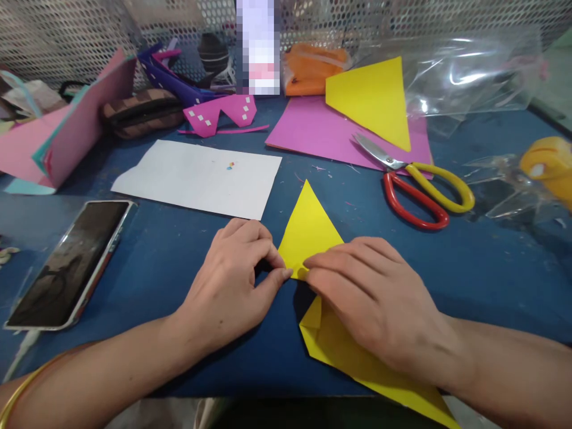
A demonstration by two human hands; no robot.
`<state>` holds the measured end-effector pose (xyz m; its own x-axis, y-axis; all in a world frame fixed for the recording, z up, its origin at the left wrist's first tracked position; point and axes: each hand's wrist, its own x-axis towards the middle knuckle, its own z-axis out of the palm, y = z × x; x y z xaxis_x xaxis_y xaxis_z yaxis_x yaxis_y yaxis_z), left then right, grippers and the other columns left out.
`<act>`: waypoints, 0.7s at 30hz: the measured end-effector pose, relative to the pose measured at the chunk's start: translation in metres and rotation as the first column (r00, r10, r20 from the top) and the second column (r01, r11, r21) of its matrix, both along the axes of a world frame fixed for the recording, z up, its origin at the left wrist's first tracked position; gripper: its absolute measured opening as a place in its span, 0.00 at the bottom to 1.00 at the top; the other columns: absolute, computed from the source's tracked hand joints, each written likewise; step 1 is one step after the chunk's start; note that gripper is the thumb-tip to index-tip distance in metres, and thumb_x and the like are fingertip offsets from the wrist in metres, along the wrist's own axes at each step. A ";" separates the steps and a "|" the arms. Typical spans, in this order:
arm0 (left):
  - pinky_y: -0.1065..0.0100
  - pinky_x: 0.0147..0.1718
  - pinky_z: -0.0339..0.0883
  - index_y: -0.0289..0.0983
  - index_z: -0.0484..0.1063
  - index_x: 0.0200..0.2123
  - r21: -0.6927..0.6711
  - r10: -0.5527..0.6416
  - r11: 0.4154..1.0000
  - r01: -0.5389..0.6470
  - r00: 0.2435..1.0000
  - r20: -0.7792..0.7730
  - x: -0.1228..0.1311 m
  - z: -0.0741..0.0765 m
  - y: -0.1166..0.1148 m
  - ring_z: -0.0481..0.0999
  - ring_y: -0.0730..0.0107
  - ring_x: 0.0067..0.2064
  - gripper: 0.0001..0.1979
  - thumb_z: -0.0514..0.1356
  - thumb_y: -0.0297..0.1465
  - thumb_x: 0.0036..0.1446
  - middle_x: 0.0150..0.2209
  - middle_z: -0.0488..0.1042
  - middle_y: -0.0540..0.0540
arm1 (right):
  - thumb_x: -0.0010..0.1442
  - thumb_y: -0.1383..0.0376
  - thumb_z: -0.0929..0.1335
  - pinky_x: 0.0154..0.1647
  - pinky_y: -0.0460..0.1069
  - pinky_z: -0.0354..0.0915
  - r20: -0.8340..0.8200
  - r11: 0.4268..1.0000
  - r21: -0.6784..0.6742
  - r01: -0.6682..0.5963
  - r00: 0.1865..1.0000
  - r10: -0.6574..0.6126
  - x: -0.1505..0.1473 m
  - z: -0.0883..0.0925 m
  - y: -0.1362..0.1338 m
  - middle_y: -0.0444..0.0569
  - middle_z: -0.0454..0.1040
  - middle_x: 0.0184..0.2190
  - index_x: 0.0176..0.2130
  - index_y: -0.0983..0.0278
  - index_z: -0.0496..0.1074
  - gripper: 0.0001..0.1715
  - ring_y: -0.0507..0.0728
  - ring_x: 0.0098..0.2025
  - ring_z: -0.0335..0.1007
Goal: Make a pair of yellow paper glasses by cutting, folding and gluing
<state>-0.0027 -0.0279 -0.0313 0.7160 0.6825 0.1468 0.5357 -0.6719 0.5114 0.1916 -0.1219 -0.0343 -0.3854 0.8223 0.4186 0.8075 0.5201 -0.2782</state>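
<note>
A yellow sheet of paper (308,229), partly folded, lies on the blue table (179,256) in front of me, one point aimed away and its lower part running past the near edge. My left hand (232,280) pinches the paper's left edge at the fold between thumb and fingers. My right hand (370,292) lies on top of the paper with its fingers pressed together on the same fold, fingertips meeting the left hand's.
Red-and-yellow scissors (420,185) lie to the right behind the paper. A white sheet (201,176) and a phone (71,262) lie on the left. Pink paper (322,131) with a yellow triangle (375,98), pink glasses cut-out (223,113), clear plastic bags (465,71) and clutter line the back.
</note>
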 end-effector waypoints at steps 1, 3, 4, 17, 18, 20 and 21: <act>0.57 0.42 0.62 0.38 0.68 0.27 -0.002 -0.002 1.000 0.002 1.000 0.004 0.000 0.000 0.000 0.67 0.62 0.42 0.08 0.61 0.29 0.59 0.34 0.70 0.47 | 0.71 0.71 0.57 0.49 0.54 0.66 0.051 0.998 0.040 -0.051 0.997 0.049 0.001 0.001 -0.002 0.51 0.81 0.45 0.45 0.66 0.75 0.19 0.58 0.46 0.74; 0.57 0.42 0.62 0.38 0.69 0.27 -0.002 -0.008 1.000 0.008 1.000 0.012 0.000 0.000 0.000 0.67 0.63 0.41 0.08 0.61 0.28 0.59 0.34 0.70 0.48 | 0.72 0.68 0.57 0.53 0.55 0.64 0.135 0.990 0.077 -0.119 0.985 0.108 0.002 0.002 -0.005 0.51 0.81 0.48 0.47 0.68 0.76 0.20 0.59 0.49 0.75; 0.57 0.42 0.62 0.37 0.69 0.27 0.000 -0.012 1.000 0.012 1.000 0.016 0.000 0.000 -0.001 0.67 0.63 0.41 0.07 0.61 0.28 0.59 0.34 0.69 0.48 | 0.73 0.65 0.57 0.55 0.56 0.64 0.166 0.987 0.083 -0.137 0.979 0.122 0.002 0.001 -0.008 0.52 0.80 0.50 0.49 0.68 0.75 0.20 0.60 0.51 0.74; 0.60 0.42 0.62 0.37 0.69 0.27 0.025 -0.004 1.000 0.004 1.000 0.014 0.001 -0.001 -0.003 0.67 0.64 0.41 0.07 0.61 0.26 0.58 0.34 0.70 0.48 | 0.73 0.64 0.51 0.57 0.57 0.59 0.424 0.965 0.096 -0.244 0.887 0.182 -0.003 -0.002 -0.017 0.62 0.77 0.53 0.55 0.78 0.70 0.29 0.65 0.55 0.71; 0.60 0.42 0.62 0.37 0.69 0.27 0.021 0.000 1.000 0.000 1.000 0.016 0.001 -0.001 -0.003 0.67 0.65 0.41 0.07 0.61 0.26 0.58 0.34 0.70 0.48 | 0.73 0.64 0.50 0.56 0.58 0.59 0.425 0.966 0.089 -0.241 0.886 0.182 -0.004 -0.002 -0.017 0.63 0.76 0.54 0.55 0.78 0.70 0.30 0.65 0.54 0.72; 0.62 0.41 0.62 0.38 0.70 0.27 0.005 0.014 1.000 -0.014 1.000 0.025 0.001 -0.001 -0.001 0.68 0.66 0.40 0.07 0.61 0.26 0.58 0.34 0.70 0.49 | 0.74 0.63 0.49 0.55 0.58 0.59 0.436 0.966 0.083 -0.244 0.881 0.185 -0.004 -0.002 -0.016 0.63 0.76 0.53 0.55 0.79 0.69 0.32 0.66 0.54 0.72; 0.63 0.41 0.62 0.38 0.70 0.26 -0.001 0.024 1.000 -0.024 0.999 0.031 0.000 -0.001 0.000 0.68 0.67 0.40 0.07 0.61 0.26 0.58 0.33 0.70 0.49 | 0.74 0.62 0.48 0.55 0.59 0.59 0.440 0.963 0.092 -0.252 0.878 0.188 -0.003 -0.001 -0.016 0.64 0.76 0.53 0.54 0.79 0.69 0.32 0.66 0.53 0.73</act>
<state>-0.0027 -0.0276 -0.0319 0.6943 0.6998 0.1683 0.5358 -0.6587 0.5283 0.1881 -0.1376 -0.0357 -0.7158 0.6398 0.2797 0.6913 0.7059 0.1545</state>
